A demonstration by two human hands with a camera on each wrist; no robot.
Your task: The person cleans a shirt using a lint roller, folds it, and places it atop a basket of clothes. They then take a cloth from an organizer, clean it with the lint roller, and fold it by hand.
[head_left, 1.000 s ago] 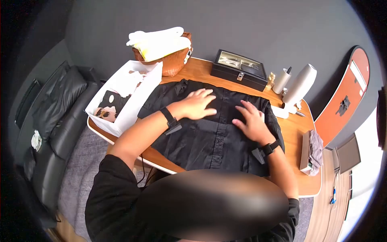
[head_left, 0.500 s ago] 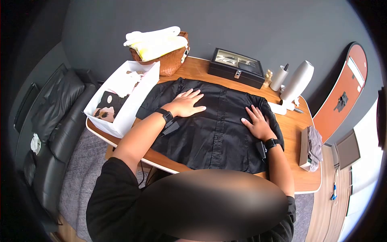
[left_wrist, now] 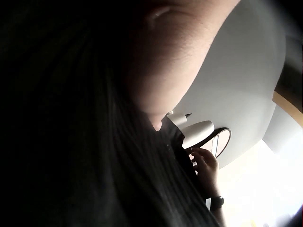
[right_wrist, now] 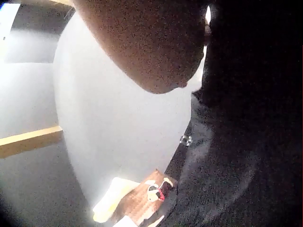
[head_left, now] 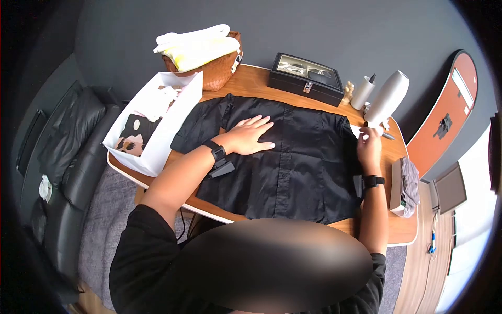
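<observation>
Garment (head_left: 300, 162), black, shiny, creased, lies under spread-fingered left hand (head_left: 244, 137); whether right hand (head_left: 369, 146) grasps it is unclear.

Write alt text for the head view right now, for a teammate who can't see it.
A person's left hand lies spread on a black garment laid out on a wooden table; the right hand, fingers bent, is at the garment's right edge, any grip unclear. A white box stands to the left, a black case behind.

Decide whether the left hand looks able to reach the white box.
Probably yes: the left hand rests on the black garment, and the white box stands nearby, with nothing tall between them.
</observation>
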